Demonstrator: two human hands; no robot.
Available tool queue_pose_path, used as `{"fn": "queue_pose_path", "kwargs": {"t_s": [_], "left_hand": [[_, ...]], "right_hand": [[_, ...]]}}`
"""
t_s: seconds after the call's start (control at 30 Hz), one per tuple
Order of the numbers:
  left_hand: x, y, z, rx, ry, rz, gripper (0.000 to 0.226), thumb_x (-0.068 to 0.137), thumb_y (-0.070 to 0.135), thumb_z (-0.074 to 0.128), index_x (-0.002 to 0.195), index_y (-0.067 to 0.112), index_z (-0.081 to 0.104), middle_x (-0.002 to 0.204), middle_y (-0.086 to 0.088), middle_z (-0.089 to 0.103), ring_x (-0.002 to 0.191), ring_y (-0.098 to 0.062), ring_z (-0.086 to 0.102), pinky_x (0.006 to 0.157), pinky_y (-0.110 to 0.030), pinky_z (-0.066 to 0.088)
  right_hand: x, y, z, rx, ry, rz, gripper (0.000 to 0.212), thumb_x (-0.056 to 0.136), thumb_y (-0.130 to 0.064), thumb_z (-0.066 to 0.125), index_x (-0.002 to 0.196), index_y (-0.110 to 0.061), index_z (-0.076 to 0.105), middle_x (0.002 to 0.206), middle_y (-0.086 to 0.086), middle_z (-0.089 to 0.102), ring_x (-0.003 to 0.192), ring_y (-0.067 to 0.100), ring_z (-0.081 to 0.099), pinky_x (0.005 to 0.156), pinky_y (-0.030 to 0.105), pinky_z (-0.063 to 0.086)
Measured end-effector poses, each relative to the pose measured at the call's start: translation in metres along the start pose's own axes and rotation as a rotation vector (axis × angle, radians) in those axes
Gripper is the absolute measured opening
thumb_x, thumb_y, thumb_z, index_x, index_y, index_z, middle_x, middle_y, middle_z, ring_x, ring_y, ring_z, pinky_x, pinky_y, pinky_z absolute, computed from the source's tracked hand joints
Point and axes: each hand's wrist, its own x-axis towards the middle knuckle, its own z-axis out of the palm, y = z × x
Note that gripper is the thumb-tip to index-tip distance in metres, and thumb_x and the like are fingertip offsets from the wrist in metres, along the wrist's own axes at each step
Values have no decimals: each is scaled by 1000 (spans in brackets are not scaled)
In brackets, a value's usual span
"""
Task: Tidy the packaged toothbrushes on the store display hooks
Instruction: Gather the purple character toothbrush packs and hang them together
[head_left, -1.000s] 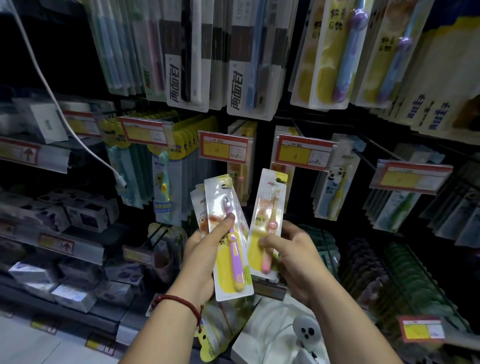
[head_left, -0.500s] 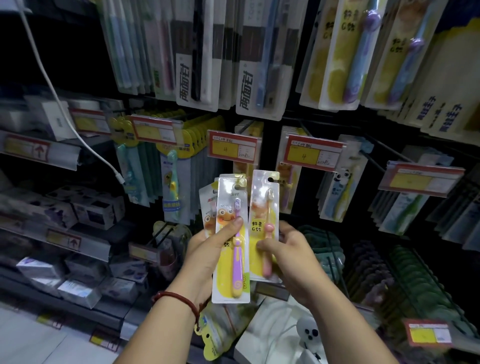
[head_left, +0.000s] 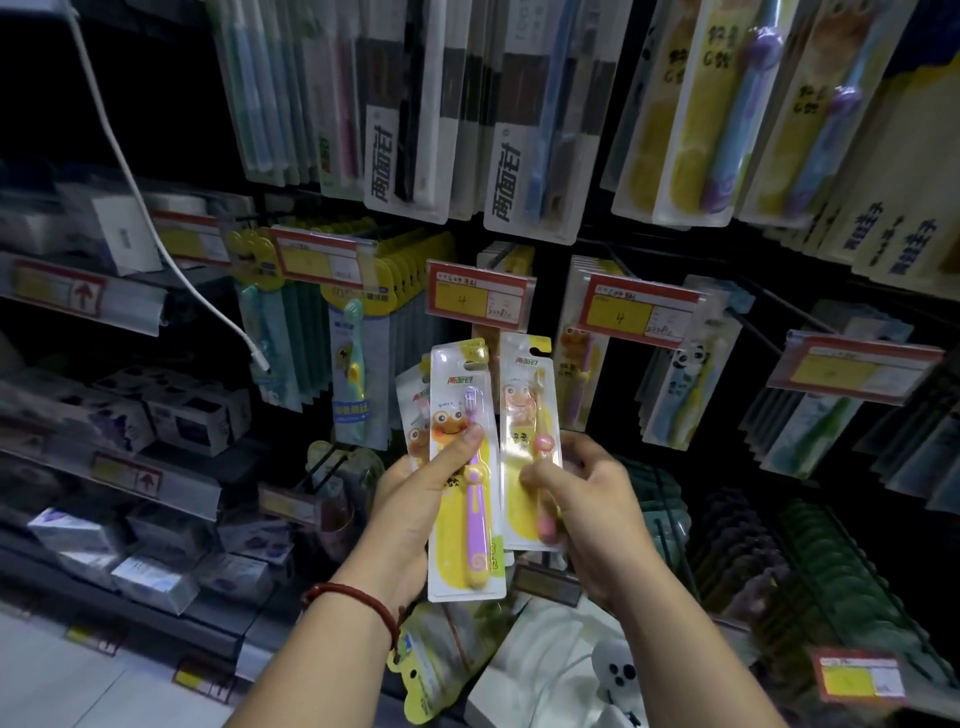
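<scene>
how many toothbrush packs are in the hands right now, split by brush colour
purple brush pack: 1, front of the stack in the left hand
pink brush pack: 1, in the right hand
pack behind the purple one: 1, brush colour hidden
total: 3 packs that show; more could sit hidden behind them

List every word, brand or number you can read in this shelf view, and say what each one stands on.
"两面针": hanging white pack.
"两面针": next white pack.
"两面针": purple toothbrush pack in the left hand.
"两面针": pink toothbrush pack in the right hand.
"4": price tag.
"4": second price tag.
Other print: too blurred.
</scene>
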Motion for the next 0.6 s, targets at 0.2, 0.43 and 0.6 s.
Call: {"fn": "queue_pose_path", "kwargs": {"t_s": [0.2, 0.43, 0.6], "left_hand": [[-3, 1, 3, -21, -30, -7, 46, 74, 30, 89, 110, 6, 76, 104, -23, 78, 96, -41, 77, 94, -63, 57], [-5, 8, 5, -64, -28, -26, 44, 68, 30, 93, 103, 8, 77, 93, -23, 77, 84, -41, 74, 89, -76, 52], [-1, 9, 8, -96, -39, -41, 40, 69, 26, 92, 101, 8, 75, 88, -20, 77, 78, -38, 73, 90, -70, 54]], "right_hand": [[-4, -9, 1, -60, 21, -53, 31, 92, -3, 65, 113, -25, 64, 70, 7, 72, 59, 25, 63, 44, 27, 47], [1, -20, -1, -134, 174, -223, 35, 96, -9, 65, 119, -34, 60, 81, -5, 78, 70, 10, 74, 66, 35, 61], [26, -23, -4, -130, 245, -248, 35, 99, -12, 62, 119, -40, 57, 102, -10, 72, 89, 12, 70, 79, 34, 56]]}}
